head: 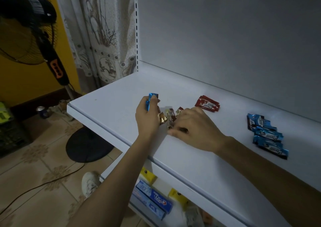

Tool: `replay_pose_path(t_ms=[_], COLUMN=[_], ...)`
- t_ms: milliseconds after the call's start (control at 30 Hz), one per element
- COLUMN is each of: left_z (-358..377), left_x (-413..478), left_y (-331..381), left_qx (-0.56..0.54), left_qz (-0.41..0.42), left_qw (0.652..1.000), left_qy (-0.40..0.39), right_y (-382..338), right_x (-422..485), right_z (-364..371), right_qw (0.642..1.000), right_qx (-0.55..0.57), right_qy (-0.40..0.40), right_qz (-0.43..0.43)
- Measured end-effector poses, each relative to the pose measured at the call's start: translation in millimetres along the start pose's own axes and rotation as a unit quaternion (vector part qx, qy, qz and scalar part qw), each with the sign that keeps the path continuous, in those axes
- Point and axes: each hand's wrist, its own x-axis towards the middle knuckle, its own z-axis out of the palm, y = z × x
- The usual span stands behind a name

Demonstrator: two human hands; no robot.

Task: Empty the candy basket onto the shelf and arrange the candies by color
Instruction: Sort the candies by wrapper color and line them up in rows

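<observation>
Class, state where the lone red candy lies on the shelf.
In the head view, the red candy lies flat on the white shelf, just beyond the right hand and left of the blue candy pile.

We record a black pedestal fan (22,39) at the upper left of the frame, its round base (86,145) standing on the patterned tiled floor (34,166). A dark cable (34,188) crosses the tiles at lower left. Behind the fan we note a yellow wall (26,82) and a bamboo-print curtain (104,35). A drink can (42,111) stands at mid left. A white shoe (90,183) shows at lower centre, with blue toothpaste boxes (154,199) and yellow packs (147,174) to its right.
</observation>
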Motion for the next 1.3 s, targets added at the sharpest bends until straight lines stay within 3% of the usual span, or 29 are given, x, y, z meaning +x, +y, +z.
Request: replay_pose_path(t_ms=[100, 200, 300, 433, 467, 533, 567, 633, 700, 833, 900, 1000, 1067, 1167, 1300], left_z=[2, 3, 2, 2, 2, 2, 2, 0, -2, 4, 6, 8, 9, 15, 35], left_x=[-2, -3, -2, 1, 1, -2, -2, 0, 3, -2, -8, -17, -23, -31, -45], left_y=[2, 2, 3, 1, 1, 4, 5, 2, -3, 4, 10, 22, 29, 43, 51], left_qx=[0.009, 0.013, -0.003, -0.009, -0.006, -0.007, -0.002, 0.026, 0.058, 0.081, 0.077, 0.03, 0.029, 0.015, -0.004], left_qz=[0.011, 0.016, 0.003, -0.005, -0.005, -0.009, 0.0, 0.017, 0.003, 0.005, 0.009, 0.022, 0.028, 0.016, -0.068], left_qw=[1.0, 1.0, 0.999, 1.0, 1.0, 1.0, 1.0, 0.999, 0.998, 0.996, 0.996, 0.991, 0.983, 0.977, 0.969], left_qy=[0.001, -0.01, -0.035, -0.026, -0.026, -0.024, -0.023, -0.026, -0.024, -0.032, -0.052, -0.125, -0.177, -0.213, -0.238], right_y=[-13, -30, -36, -17, -12, -7, -5, -5, -7, -8, -14, -27, -28, -23, -10], right_x=[0, 10, 18, 20, 19, 12, 8, 1, -4, -5, -4, 2, 4, -5, -24], right_z=[-6, -16, -19, -28, -31, -30, -25, -9, -2, -8, -14, -26, -33, -43, -57], right_qw=[0.978, 0.914, 0.908, 0.868, 0.877, 0.944, 0.976, 0.995, 0.999, 0.989, 0.962, 0.866, 0.819, 0.783, 0.732], right_qx=[0.173, 0.361, 0.375, 0.392, 0.359, 0.195, 0.08, -0.059, -0.048, 0.094, 0.194, 0.401, 0.476, 0.527, 0.569], right_qy=[0.071, 0.043, 0.043, 0.187, 0.221, 0.214, 0.178, 0.079, 0.013, 0.084, 0.102, 0.095, 0.102, 0.132, 0.181], right_qz=[0.09, 0.18, 0.181, 0.24, 0.233, 0.158, 0.094, -0.012, -0.016, 0.075, 0.165, 0.283, 0.303, 0.303, 0.327])
